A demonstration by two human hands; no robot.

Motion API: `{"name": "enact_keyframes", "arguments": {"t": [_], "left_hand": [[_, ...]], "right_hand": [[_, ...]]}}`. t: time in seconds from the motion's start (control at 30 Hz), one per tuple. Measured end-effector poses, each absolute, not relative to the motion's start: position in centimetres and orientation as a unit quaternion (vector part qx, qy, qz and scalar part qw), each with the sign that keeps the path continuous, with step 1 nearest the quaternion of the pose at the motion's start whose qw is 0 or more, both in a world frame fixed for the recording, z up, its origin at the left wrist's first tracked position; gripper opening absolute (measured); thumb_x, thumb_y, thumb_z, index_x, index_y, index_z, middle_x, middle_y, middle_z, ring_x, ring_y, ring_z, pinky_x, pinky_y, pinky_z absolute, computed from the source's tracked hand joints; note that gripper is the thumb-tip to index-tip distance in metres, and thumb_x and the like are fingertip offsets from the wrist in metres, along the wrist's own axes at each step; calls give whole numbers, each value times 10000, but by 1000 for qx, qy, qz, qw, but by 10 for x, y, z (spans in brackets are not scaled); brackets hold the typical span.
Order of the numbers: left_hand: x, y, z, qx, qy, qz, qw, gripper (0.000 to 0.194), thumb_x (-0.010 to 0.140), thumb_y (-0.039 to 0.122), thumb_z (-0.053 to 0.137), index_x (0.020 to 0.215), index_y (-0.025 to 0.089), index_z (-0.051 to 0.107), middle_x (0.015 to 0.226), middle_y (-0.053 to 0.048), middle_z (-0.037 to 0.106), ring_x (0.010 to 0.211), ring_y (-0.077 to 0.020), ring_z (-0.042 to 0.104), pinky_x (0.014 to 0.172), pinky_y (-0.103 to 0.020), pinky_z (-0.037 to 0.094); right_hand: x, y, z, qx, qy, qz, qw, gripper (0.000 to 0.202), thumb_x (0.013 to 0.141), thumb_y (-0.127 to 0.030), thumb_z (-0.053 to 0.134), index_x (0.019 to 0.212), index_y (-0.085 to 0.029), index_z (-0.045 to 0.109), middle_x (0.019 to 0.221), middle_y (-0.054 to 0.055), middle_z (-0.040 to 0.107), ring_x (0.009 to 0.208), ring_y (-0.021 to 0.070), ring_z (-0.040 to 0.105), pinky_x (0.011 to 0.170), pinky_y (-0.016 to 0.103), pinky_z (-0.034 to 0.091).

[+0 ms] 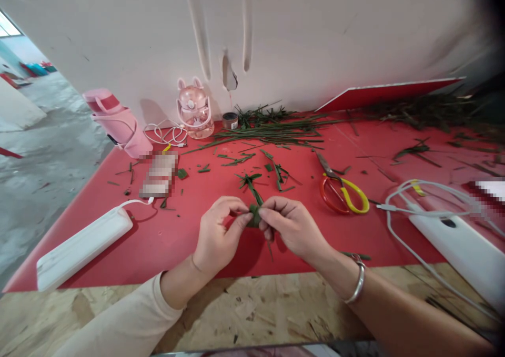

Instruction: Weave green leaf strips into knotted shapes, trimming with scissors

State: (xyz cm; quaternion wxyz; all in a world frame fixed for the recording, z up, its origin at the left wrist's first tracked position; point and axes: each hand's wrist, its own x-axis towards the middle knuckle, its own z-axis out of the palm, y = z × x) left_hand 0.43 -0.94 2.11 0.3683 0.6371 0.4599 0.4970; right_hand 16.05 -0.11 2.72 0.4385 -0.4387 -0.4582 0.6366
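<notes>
Between my two hands is a small green leaf piece [254, 216], low over the red table surface [189, 262]. My left hand [221, 231] pinches its left side between thumb and fingers. On the right side, the thumb and fingers of my right hand [290, 223] are closed on the same piece. A green stem with splayed tips [250, 182] extends away from my fingertips toward the back. Whether it joins the held piece cannot be made out. Cut green scraps [279, 173] lie just beyond my hands.
Red-and-yellow scissors [345, 194] lie to the right. White power banks [84, 249] and cables [394, 199] flank my hands. A phone [161, 175], pink bottle [118, 123], clear pink bottle [194, 112], small tin [230, 121] and green stems [276, 133] sit farther back.
</notes>
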Motion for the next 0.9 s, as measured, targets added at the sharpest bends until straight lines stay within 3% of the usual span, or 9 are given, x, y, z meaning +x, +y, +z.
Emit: {"name": "enact_keyframes", "arguments": {"t": [0.07,0.17,0.23,0.4,0.5,0.63,0.7,0.9], "left_hand": [[8,-9,21,566,454,471,502,239,740,277,597,951,167,608,836,-55,615,752,-147,560,694,-266,452],[11,-7,20,529,425,397,618,207,751,317,577,812,124,619,649,-22,592,592,-111,525,599,-240,436],[11,-6,18,521,427,381,633,200,753,317,572,718,123,610,573,-1,562,535,-92,490,560,-223,411],[13,-5,14,487,439,357,665,182,719,312,603,741,132,591,602,8,577,523,-76,484,535,-205,394],[15,-4,12,473,449,360,667,206,697,330,619,731,127,604,572,19,560,503,-67,465,519,-197,380],[16,-3,12,418,470,396,669,201,665,312,649,722,122,615,545,34,530,474,-46,426,482,-176,347],[15,-2,11,378,472,408,684,196,643,294,669,701,117,609,537,30,525,455,-42,417,454,-171,331],[12,-3,8,267,389,418,776,214,680,333,651,744,131,620,585,20,510,519,-67,476,545,-228,453]], "right_hand": [[164,4,25,-428,-423,641,476,196,730,-328,590,649,-163,521,493,-39,557,352,55,472,348,163,374],[169,11,20,-441,-395,631,502,213,728,-346,601,659,-164,514,470,-55,529,341,41,438,334,146,336],[169,12,17,-451,-404,628,489,211,727,-358,603,690,-166,524,479,-58,521,362,42,441,347,144,340],[163,7,13,-471,-484,606,421,172,701,-319,627,722,-174,537,519,-65,494,400,50,438,377,166,355],[161,5,10,-479,-523,561,427,143,708,-292,619,683,-175,542,513,-63,474,409,53,421,394,180,352],[164,8,5,-432,-610,487,452,35,727,-178,578,726,-180,613,636,-15,564,563,92,522,532,215,431],[167,10,3,-397,-657,444,461,119,716,-102,554,728,-184,638,697,4,590,642,107,558,595,228,452],[174,11,7,-363,-762,276,459,214,741,-68,525,772,-209,684,773,32,622,701,116,595,627,233,478]]}}
